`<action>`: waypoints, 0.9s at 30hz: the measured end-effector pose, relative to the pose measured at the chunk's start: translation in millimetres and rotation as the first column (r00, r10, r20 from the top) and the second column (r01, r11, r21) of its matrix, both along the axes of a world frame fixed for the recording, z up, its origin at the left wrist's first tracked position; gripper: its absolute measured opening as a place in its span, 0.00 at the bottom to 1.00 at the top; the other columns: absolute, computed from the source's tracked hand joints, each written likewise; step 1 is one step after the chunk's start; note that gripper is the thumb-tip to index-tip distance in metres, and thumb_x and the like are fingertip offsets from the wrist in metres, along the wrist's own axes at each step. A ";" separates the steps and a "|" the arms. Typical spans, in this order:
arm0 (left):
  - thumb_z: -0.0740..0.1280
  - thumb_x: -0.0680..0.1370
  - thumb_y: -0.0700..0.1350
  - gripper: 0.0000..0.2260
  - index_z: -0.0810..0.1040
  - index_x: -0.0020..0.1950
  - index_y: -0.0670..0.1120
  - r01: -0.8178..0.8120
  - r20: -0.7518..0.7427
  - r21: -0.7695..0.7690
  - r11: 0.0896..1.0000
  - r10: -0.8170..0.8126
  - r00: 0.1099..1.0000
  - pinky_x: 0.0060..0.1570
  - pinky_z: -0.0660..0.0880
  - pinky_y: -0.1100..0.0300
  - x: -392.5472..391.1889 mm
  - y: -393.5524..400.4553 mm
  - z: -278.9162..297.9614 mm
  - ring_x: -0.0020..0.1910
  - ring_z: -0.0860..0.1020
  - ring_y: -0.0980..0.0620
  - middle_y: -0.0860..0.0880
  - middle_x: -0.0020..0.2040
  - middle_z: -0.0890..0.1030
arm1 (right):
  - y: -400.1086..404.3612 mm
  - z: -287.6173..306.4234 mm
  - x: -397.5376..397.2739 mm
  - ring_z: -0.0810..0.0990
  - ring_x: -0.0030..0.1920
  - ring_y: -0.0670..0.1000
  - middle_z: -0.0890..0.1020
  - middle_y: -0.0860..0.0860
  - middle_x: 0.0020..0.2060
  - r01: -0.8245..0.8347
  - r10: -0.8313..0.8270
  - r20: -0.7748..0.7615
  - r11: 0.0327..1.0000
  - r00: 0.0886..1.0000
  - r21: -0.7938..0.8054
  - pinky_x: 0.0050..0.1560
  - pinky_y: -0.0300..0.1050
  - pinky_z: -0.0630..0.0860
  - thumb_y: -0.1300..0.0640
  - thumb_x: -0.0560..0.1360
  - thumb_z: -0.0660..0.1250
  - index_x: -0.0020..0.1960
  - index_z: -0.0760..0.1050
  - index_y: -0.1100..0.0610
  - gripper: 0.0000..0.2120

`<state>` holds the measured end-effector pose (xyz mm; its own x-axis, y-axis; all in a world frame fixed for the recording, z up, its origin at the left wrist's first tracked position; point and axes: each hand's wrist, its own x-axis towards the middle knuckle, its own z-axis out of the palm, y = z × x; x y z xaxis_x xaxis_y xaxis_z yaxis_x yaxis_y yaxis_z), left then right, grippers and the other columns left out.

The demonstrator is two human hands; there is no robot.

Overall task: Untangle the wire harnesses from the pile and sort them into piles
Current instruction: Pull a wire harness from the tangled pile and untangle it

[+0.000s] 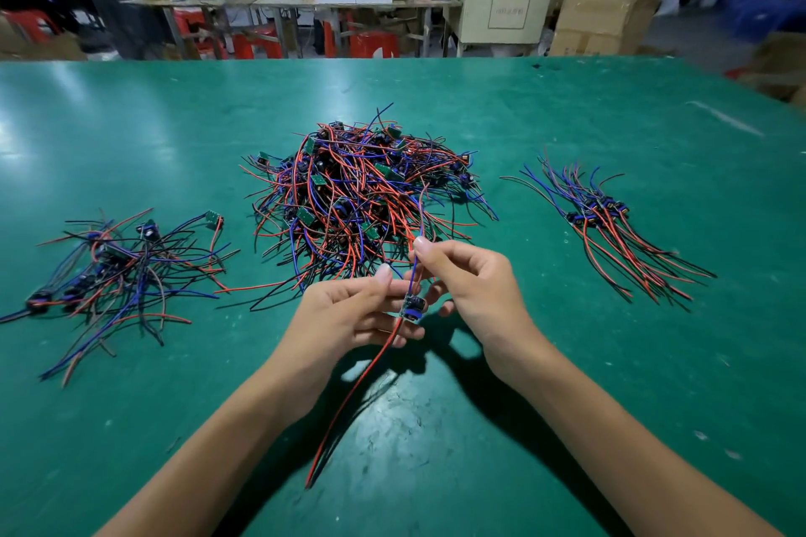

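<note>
A large tangled pile of wire harnesses (362, 192), red, blue and black wires with small green boards, lies mid-table. A looser pile (126, 270) lies at the left, and a neat combed pile (610, 227) at the right. Between my hands, above the table, hangs one harness (412, 305) with a small board. My left hand (349, 314) pinches it at the board. My right hand (471, 279) pinches its blue wire just above. Its red and black wires trail down toward me.
The green table (567, 384) stretches wide around the piles. Beyond its far edge stand red stools (375, 44), workbenches with boxes and bottles, cardboard cartons (606, 20), and people in white tops at the back.
</note>
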<state>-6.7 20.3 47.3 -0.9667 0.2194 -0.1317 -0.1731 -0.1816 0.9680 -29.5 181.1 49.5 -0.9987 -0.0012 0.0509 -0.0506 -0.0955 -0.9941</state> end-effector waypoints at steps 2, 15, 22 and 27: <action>0.73 0.72 0.53 0.13 0.87 0.52 0.48 0.041 -0.041 -0.023 0.999 -0.042 0.998 0.42 0.82 0.61 0.2 -1.3 -1.0 0.44 0.87 0.44 0.42 0.50 0.87 | 0.4 1.0 -0.1 0.78 0.28 0.43 0.84 0.50 0.33 0.000 0.000 0.006 1.000 1.000 -0.029 0.27 0.31 0.71 0.54 0.79 0.71 0.41 0.84 0.56 0.10; 0.77 0.69 0.43 0.17 0.85 0.58 0.46 0.082 -0.064 -0.058 0.995 -0.086 0.994 0.44 0.80 0.63 1.1 -4.5 -3.1 0.41 0.85 0.49 0.41 0.50 0.87 | 7.8 2.4 -7.2 0.74 0.26 0.42 0.86 0.50 0.38 -0.078 0.107 0.160 0.981 0.981 -0.175 0.27 0.32 0.70 0.56 0.80 0.69 0.55 0.83 0.54 0.06; 0.74 0.75 0.48 0.11 0.86 0.57 0.48 0.116 -0.094 -0.100 0.988 -0.125 0.988 0.46 0.81 0.61 0.3 -8.5 0.7 0.44 0.86 0.45 0.42 0.51 0.87 | 15.0 4.7 -6.3 0.75 0.33 0.41 0.84 0.47 0.38 -0.227 0.247 0.109 0.960 0.963 -0.163 0.36 0.31 0.73 0.53 0.77 0.70 0.54 0.85 0.55 0.10; 0.70 0.77 0.50 0.10 0.87 0.50 0.47 0.085 -0.135 -0.155 0.984 -0.107 0.985 0.40 0.79 0.64 1.8 -3.7 -3.6 0.40 0.85 0.48 0.43 0.49 0.87 | 10.5 -0.1 -3.8 0.73 0.33 0.41 0.82 0.44 0.37 -0.248 0.249 0.075 0.969 0.966 -0.015 0.33 0.34 0.65 0.44 0.72 0.71 0.52 0.87 0.49 0.14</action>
